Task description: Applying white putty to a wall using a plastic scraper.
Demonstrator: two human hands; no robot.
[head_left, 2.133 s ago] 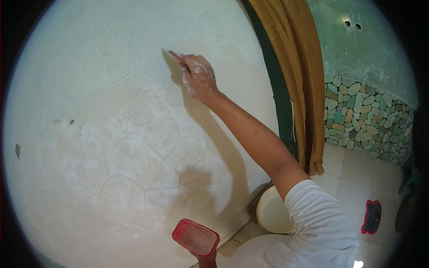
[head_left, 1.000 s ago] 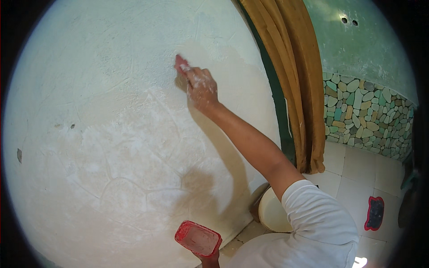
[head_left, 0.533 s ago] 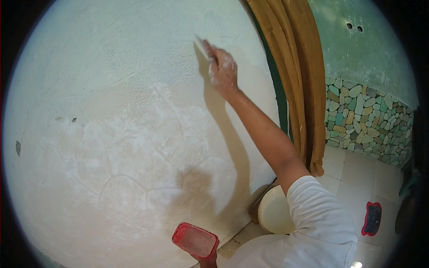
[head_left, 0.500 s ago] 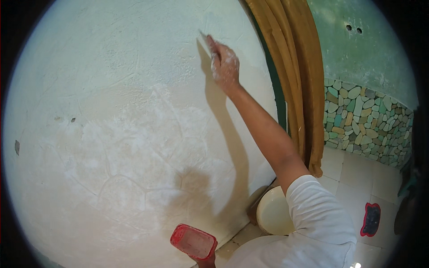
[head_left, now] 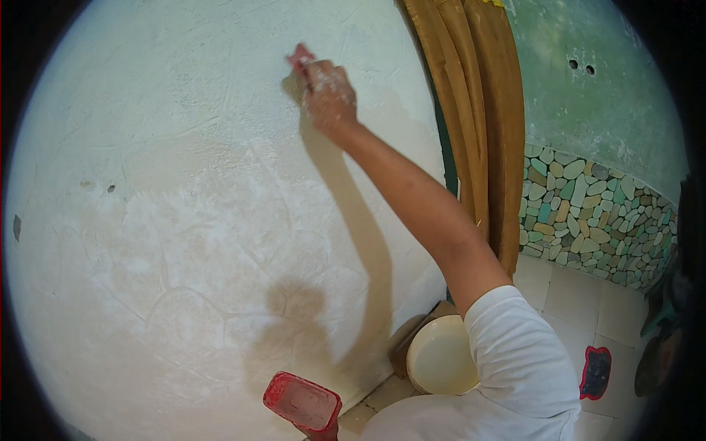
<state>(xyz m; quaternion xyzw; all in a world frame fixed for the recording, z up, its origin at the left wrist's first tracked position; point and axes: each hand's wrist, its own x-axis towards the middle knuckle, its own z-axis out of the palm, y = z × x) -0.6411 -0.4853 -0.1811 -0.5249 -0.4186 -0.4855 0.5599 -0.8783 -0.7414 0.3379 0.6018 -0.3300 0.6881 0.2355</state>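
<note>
My right hand (head_left: 329, 95), dusted with white, reaches up to the pale plastered wall (head_left: 198, 242). Its fingers are closed round a small red scraper (head_left: 300, 56), which is slightly blurred and held against or very close to the upper part of the wall. Low in the view, my left hand (head_left: 322, 432) grips a red rectangular tub (head_left: 303, 401) from beneath. Whitish paste coats the inside of the tub. Most of the left hand is hidden under it.
Right of the wall hangs a long brown curtain (head_left: 500, 132). A cream bucket (head_left: 441, 356) stands on the tiled floor beside my body. Farther right are a dark mat with a red rim (head_left: 596, 373) and a green wall with pebble cladding (head_left: 588, 206).
My right hand has moved left along the wall with the scraper, which has turned so its red side shows. The tub, still in my left hand, appears slightly farther left as the view shifts.
</note>
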